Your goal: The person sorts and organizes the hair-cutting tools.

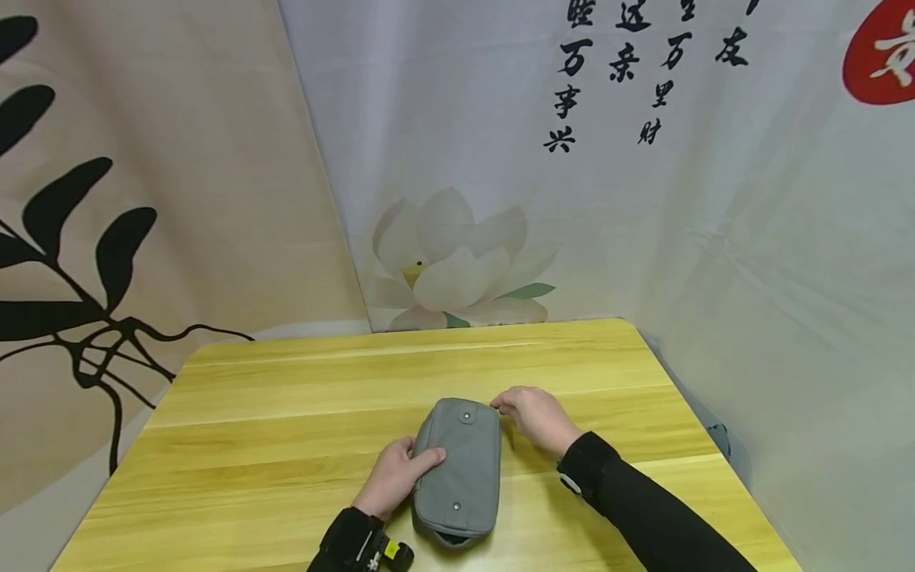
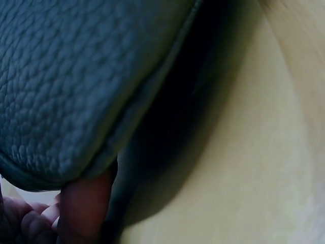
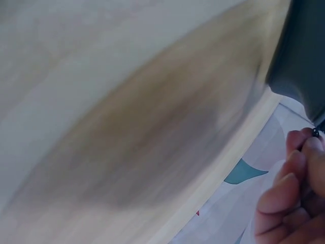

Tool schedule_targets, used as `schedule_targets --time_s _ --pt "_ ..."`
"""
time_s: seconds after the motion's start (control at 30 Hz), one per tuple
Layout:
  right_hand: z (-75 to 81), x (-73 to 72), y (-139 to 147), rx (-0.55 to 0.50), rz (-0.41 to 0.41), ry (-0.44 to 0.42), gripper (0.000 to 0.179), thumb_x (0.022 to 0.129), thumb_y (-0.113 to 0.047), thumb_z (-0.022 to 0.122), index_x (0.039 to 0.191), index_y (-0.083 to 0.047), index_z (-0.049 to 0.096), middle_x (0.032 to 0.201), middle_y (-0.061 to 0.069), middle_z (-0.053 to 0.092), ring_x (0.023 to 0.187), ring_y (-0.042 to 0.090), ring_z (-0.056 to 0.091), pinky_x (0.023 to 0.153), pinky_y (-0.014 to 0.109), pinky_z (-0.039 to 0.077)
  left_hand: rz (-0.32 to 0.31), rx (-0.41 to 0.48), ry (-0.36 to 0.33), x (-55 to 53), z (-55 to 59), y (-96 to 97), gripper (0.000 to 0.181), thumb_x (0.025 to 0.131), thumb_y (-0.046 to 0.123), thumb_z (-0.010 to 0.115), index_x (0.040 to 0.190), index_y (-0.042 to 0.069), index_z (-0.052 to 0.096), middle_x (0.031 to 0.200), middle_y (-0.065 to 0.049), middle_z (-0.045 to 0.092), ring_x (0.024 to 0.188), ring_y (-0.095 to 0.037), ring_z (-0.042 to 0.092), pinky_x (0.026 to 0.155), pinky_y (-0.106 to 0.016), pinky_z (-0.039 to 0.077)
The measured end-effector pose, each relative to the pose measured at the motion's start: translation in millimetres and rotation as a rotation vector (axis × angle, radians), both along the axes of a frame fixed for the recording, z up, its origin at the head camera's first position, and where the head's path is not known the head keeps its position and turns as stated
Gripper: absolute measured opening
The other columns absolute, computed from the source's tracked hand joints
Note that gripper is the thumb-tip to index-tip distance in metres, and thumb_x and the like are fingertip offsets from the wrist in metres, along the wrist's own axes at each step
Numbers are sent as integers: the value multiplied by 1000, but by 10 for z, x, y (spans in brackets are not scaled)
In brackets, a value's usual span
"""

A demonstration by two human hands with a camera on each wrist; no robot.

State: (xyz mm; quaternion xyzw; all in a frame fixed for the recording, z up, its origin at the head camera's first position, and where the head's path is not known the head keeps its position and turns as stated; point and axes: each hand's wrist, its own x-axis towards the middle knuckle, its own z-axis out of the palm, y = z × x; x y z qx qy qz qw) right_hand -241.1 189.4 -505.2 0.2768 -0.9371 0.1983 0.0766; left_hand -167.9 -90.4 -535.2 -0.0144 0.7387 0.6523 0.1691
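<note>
A grey pebbled pouch with two snap studs on its upper face is on the wooden table. My left hand grips its left side, thumb on top. In the left wrist view, the pouch fills the upper left, and a finger lies under its edge. At the far right corner my right hand pinches a small dark piece, apparently a zipper pull, between thumb and fingers. A dark gap shows under the pouch's near end; its inside is hidden.
The yellow wood-grain table reaches back to a hanging cloth printed with a lotus and dark characters. Another cloth with dark leaves hangs at the left. A camera is strapped to my left wrist.
</note>
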Motion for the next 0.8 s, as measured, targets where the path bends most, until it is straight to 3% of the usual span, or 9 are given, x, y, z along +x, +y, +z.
schedule_targets --time_s 0.8 --pt "-77 194 125 0 17 60 14 101 -9 72 110 -15 82 106 -2 83 101 17 79 87 35 65 10 15 12 -22 -14 -21 53 99 37 75 125 -8 64 102 -12 76 88 -17 74 77 -29 62"
